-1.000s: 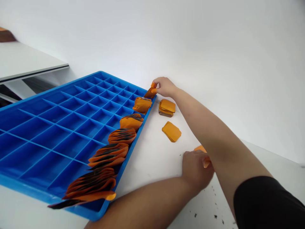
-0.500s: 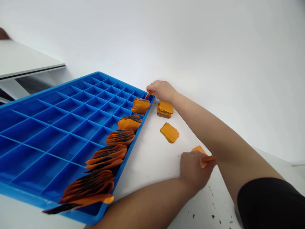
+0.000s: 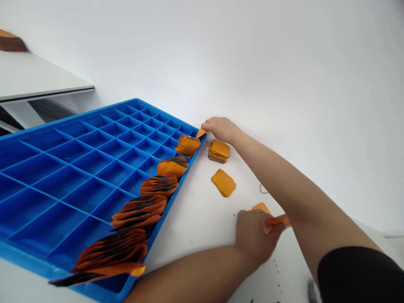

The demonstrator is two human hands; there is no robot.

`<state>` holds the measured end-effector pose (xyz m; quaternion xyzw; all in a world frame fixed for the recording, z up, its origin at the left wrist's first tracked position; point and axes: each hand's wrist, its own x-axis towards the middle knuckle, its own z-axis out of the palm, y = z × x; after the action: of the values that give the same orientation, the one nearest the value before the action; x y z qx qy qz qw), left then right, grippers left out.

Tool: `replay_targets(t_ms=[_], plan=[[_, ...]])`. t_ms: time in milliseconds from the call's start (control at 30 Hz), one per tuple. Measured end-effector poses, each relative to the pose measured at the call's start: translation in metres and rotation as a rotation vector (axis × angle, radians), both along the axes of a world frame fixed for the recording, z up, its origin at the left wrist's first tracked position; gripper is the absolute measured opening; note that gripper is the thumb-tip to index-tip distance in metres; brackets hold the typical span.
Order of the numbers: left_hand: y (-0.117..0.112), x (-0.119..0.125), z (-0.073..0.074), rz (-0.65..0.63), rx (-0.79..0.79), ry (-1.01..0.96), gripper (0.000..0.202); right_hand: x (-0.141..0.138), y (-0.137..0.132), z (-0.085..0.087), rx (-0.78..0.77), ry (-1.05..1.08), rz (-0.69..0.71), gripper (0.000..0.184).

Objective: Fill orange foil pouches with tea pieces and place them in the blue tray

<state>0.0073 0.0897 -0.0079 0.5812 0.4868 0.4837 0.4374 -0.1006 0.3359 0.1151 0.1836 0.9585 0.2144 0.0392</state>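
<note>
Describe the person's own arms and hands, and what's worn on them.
The left hand and right hand are bare, with no gloves, rings or watch in view; both forearms are bare too. A black short sleeve covers the right upper arm.

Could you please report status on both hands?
Right grip pinching orange packet at blue tray's rim; left grip holding another packet; right forearm close above it.

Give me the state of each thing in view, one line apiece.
Blue grid tray: lying flat, packets along one edge
Left hand: gripping an orange packet
Right hand: pinching a second orange packet
Row of packets: overlapping, leaning in compartments
Far packet stack: piled, slightly offset
Near packet stack: neatly squared
</note>
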Motion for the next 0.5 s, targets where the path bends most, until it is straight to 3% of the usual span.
replay_targets(t_ms=[233,500], plan=[[0.001,0.001,0.000,-0.006,-0.001,0.019,0.034,-0.028,-0.015,0.007,0.013,-0.031,-0.145,0.026],[0.000,-0.001,0.005,-0.017,0.017,0.038,0.019,-0.043,-0.006,0.005,0.029,0.009,-0.280,0.032]])
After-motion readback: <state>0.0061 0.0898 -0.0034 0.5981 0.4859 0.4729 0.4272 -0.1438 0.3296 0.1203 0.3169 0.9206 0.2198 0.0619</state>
